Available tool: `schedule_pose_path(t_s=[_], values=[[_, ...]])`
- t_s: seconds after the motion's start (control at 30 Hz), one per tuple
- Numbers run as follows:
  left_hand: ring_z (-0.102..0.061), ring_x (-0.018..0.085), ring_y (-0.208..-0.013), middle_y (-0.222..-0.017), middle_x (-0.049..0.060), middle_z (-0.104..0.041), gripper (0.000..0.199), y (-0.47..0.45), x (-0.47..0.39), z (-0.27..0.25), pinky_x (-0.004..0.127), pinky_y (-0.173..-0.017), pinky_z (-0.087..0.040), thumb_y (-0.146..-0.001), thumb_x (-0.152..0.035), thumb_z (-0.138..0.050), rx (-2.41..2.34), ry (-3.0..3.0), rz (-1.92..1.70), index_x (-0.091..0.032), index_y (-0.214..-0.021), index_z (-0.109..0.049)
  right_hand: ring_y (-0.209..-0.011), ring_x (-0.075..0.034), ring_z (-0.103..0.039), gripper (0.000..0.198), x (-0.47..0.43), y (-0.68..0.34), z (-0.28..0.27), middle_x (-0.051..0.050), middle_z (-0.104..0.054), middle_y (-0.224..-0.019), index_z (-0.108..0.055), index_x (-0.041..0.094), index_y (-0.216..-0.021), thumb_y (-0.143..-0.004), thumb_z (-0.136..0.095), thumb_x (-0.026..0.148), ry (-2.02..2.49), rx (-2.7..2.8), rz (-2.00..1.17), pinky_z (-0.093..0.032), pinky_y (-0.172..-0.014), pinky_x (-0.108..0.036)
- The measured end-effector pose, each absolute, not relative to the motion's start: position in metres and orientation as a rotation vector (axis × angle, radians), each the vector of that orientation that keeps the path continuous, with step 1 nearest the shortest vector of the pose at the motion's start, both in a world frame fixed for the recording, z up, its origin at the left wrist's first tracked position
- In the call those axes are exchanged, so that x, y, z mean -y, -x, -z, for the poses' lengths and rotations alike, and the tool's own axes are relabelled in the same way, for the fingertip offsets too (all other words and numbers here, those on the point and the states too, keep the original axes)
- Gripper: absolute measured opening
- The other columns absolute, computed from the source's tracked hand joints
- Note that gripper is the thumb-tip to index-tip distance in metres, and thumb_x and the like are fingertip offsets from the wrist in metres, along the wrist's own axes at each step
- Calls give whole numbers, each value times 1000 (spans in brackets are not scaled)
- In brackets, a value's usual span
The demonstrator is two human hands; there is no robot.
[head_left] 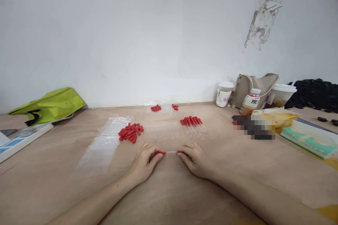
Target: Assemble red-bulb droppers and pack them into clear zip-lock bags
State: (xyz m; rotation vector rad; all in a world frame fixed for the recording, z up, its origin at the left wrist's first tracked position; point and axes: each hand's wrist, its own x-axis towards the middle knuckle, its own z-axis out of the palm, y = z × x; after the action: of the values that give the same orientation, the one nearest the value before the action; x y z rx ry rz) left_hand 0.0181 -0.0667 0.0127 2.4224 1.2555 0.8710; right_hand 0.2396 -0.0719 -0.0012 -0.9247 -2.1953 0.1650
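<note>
Between thumb and fingers my left hand point(146, 160) pinches a red rubber dropper bulb point(160, 153), its open end pointing right. My right hand point(194, 158) pinches a thin glass dropper tube point(171, 152), whose free end points at the bulb. A small gap seems to lie between tube and bulb. Beyond my left hand is a heap of loose red bulbs point(130, 132). A row of bare glass tubes point(160, 132) lies side by side in the middle. Further right, several droppers with red bulbs fitted point(194, 126) lie in a fanned row.
Clear plastic bags point(101, 151) lie at left, near a white power strip point(29, 139) and a lime-green bag point(52, 103). More bulbs point(155, 108) sit by the wall. At right stand a paper cup point(224, 95), a bottle point(250, 102), a beige bag point(260, 84) and a tissue pack point(310, 139).
</note>
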Motion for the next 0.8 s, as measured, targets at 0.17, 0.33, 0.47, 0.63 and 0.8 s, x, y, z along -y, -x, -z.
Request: schedule_pose_path(t_s=[0.17,0.33,0.47,0.63,0.8], values=[[-55,19,-84,-88,0,-64,17,-22,72,-13,35,-81,-34,-86,-31,-44,-1266,-2350,-813,-22,-89,-58,-74,-13,-54,19,74,-240,-4,-4,-61,-80,-59,18,-90,-85,-40,20,910,2187,-197,-39,-70,-27],[-57,17,-83,-87,-1,-64,18,-23,73,-13,33,-83,-33,-88,-31,-41,-1228,-2296,-836,-22,-89,-57,-74,-13,-54,19,72,-240,-1,-4,-61,-80,-59,18,-91,-86,-41,20,883,2184,-185,-38,-71,-28],[-57,16,-75,-80,0,-64,22,-24,72,-10,29,-73,-39,-89,-31,-39,-1144,-2251,-858,-20,-88,-58,-71,-12,-54,19,70,-239,2,-2,-62,-77,-59,19,-92,-85,-42,19,863,2193,-165,-35,-72,-29],[-56,16,-70,-74,0,-65,23,-23,71,-8,30,-71,-38,-86,-35,-45,-1166,-2309,-855,-21,-85,-63,-70,-12,-56,20,68,-239,4,-2,-64,-77,-60,22,-94,-86,-43,19,847,2242,-137,-32,-74,-30],[-55,16,-71,-74,-2,-66,18,-24,75,-13,35,-78,-30,-84,-32,-49,-1157,-2446,-807,-24,-81,-64,-69,-11,-55,21,65,-242,6,-1,-64,-77,-62,23,-94,-84,-44,16,786,2286,-119,-27,-74,-32]])
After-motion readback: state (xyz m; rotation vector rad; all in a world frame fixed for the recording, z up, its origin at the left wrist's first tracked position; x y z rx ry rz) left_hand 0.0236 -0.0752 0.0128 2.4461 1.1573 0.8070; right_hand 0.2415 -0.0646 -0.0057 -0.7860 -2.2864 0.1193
